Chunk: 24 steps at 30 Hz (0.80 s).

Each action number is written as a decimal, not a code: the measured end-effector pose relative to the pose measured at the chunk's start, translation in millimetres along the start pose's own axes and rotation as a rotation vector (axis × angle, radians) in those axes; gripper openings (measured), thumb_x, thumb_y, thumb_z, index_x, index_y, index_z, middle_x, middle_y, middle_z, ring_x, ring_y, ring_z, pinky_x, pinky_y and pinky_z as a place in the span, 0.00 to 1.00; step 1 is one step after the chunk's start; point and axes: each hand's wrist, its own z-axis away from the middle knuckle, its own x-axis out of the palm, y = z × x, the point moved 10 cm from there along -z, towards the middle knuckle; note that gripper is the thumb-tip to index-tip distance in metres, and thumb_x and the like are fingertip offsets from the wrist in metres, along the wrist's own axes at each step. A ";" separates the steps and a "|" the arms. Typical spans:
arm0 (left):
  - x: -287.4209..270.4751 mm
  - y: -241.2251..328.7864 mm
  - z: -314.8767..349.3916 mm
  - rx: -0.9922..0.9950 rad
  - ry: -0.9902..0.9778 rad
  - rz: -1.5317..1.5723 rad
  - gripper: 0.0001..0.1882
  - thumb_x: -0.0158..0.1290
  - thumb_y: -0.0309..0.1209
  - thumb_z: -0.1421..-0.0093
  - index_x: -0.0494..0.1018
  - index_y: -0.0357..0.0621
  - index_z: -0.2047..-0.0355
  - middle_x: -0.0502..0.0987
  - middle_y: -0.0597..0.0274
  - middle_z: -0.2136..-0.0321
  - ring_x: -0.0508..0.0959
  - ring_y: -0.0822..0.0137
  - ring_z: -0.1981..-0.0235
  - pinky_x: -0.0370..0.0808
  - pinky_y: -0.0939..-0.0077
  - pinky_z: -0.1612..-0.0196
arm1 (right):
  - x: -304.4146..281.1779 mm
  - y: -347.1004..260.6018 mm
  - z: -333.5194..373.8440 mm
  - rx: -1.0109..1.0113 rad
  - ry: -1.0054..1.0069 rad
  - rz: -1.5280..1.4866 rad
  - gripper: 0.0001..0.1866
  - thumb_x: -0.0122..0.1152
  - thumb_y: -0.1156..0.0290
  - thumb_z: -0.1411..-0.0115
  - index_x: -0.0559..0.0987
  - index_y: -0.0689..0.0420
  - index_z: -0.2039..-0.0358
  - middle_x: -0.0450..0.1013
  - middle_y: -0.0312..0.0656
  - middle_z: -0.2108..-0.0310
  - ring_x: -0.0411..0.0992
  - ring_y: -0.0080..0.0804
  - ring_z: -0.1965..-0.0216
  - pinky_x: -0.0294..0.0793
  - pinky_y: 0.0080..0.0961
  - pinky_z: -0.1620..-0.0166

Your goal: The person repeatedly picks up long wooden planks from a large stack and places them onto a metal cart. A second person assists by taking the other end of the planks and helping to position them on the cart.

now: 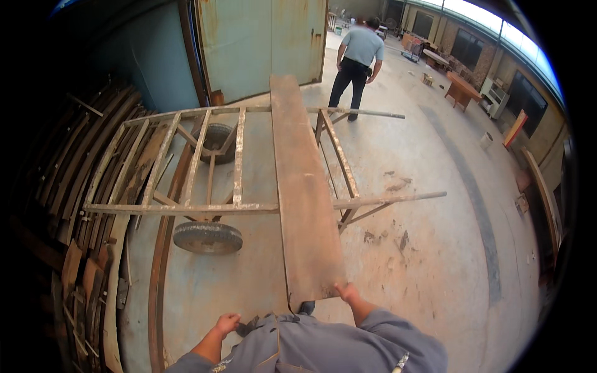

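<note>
A long brown wooden plank (305,180) lies across the metal frame of a two-wheeled handcart (186,207), its near end reaching toward my body. My right hand (350,293) grips the near right corner of the plank, the fingers partly hidden at its edge. Off to the left of the plank's near end, my left hand (227,324) is apart from it, fingers curled in and nothing seen in them. One cart tyre (208,238) stands at the near side, another tyre (217,143) shows under the far side.
Stacked boards (81,168) line the left side, next to a long beam (160,280) on the floor. A person (357,59) stands beyond the cart with their back to me, near a pale green metal door (261,46). A wooden table (462,89) stands at the far right.
</note>
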 end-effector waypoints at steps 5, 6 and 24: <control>-5.6 -5.5 0.0 -0.016 0.009 -0.013 0.15 0.58 0.42 0.32 0.80 0.45 0.55 0.79 0.68 0.66 0.77 0.74 0.68 0.75 0.76 0.66 | 0.2 -1.0 -0.3 0.000 -0.080 0.052 0.52 0.65 0.32 0.44 0.70 0.74 0.42 0.74 0.68 0.45 0.73 0.61 0.41 0.74 0.45 0.40; -4.1 -8.8 3.1 -0.027 0.011 -0.003 0.17 0.58 0.43 0.32 0.79 0.44 0.53 0.79 0.67 0.64 0.77 0.73 0.66 0.75 0.75 0.64 | -1.1 6.3 0.8 0.017 -0.076 0.033 0.52 0.66 0.33 0.44 0.71 0.74 0.41 0.74 0.68 0.46 0.74 0.59 0.42 0.75 0.44 0.41; 21.8 -10.1 0.4 -0.097 0.018 -0.129 0.22 0.60 0.48 0.35 0.81 0.40 0.54 0.80 0.63 0.65 0.78 0.69 0.67 0.75 0.71 0.67 | -27.3 22.0 -12.2 0.032 -0.126 -0.039 0.54 0.59 0.31 0.40 0.69 0.75 0.36 0.68 0.69 0.38 0.66 0.57 0.33 0.66 0.43 0.33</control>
